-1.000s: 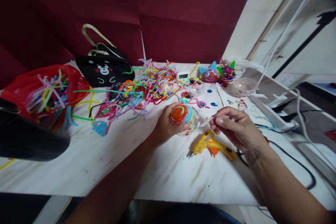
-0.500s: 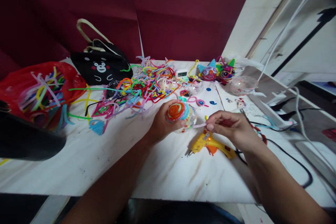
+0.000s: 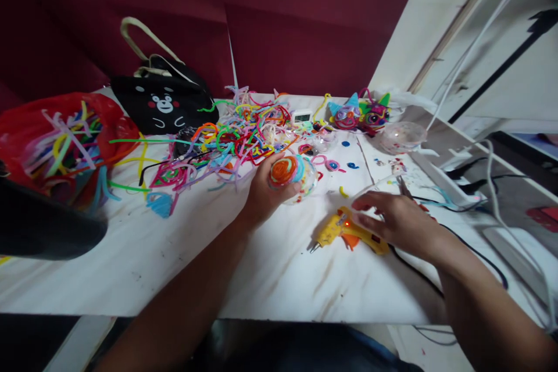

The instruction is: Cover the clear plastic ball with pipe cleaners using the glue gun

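From where I stand, clock positions are read from the ball, with twelve towards the dark red wall covering [image 3: 305, 29].

The left hand [image 3: 265, 193], at eight o'clock, is closed on a clear plastic ball [image 3: 300, 177] bearing an orange coil and pale blue bands. The thumb crosses its front; the fingers pass behind and cannot be inspected. The ball is over the white, grey-veined table [image 3: 183, 273]; whether its underside makes contact, I cannot tell.

The right hand [image 3: 394, 216], at four o'clock, is over a yellow plastic glue gun [image 3: 335, 229] with an orange trigger, a lit red lamp and a metal nozzle directed towards eight. The hand covers part of the gun's handle. Thumb and forefinger show a gap between them; whether the remaining fingers grip anything, I cannot tell. A pale, narrow strip [image 3: 374, 183] shows beside the forefinger, too blurred to identify.

At three o'clock, metal-jawed pliers [image 3: 404, 187] are partly concealed behind the right hand. At ten lies a tangled heap of multicoloured fuzzy stems [image 3: 244, 133], its individual pieces hard to separate. Near half past one sit two cat-eared fuzzy ornaments [image 3: 346, 115], side by side. At half past eight, a glossy black container [image 3: 56, 229] is cut off by the frame.
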{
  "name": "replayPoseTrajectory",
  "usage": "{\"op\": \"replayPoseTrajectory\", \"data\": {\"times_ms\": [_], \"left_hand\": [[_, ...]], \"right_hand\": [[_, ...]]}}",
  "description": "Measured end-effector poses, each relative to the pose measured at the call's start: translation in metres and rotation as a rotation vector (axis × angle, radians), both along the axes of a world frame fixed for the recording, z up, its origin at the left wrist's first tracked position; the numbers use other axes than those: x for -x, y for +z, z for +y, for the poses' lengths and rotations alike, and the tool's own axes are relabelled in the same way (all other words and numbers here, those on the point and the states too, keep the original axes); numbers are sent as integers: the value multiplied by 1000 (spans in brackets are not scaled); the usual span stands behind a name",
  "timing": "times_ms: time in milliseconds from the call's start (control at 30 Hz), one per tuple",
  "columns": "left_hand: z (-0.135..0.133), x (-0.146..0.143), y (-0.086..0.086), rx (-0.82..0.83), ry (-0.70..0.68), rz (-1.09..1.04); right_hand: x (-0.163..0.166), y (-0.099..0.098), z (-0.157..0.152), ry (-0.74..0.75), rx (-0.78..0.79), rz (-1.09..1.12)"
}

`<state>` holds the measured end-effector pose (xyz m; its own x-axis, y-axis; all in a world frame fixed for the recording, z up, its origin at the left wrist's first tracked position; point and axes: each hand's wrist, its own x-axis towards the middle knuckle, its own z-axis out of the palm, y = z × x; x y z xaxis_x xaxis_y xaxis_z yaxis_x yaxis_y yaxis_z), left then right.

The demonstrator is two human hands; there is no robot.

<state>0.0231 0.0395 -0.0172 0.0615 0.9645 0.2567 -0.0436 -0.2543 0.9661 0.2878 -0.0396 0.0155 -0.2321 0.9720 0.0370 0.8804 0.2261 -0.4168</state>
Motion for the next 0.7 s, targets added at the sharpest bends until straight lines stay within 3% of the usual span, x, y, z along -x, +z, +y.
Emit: {"op": "replayPoseTrajectory", "data": {"times_ms": [133, 367, 567, 700], "left_hand": [[0, 0, 0, 12, -30, -23], [-2, 1, -1, -16, -46, 7], [-2, 2, 0, -31, -21, 23], [-1, 2, 0, -53, 7, 37]], "right_hand": [[-9, -12, -12, 8, 244, -181], [-12, -15, -13, 29, 358, -124], [-29, -4, -23, 70, 418, 273], [-30, 13, -30, 27, 274, 436]]}}
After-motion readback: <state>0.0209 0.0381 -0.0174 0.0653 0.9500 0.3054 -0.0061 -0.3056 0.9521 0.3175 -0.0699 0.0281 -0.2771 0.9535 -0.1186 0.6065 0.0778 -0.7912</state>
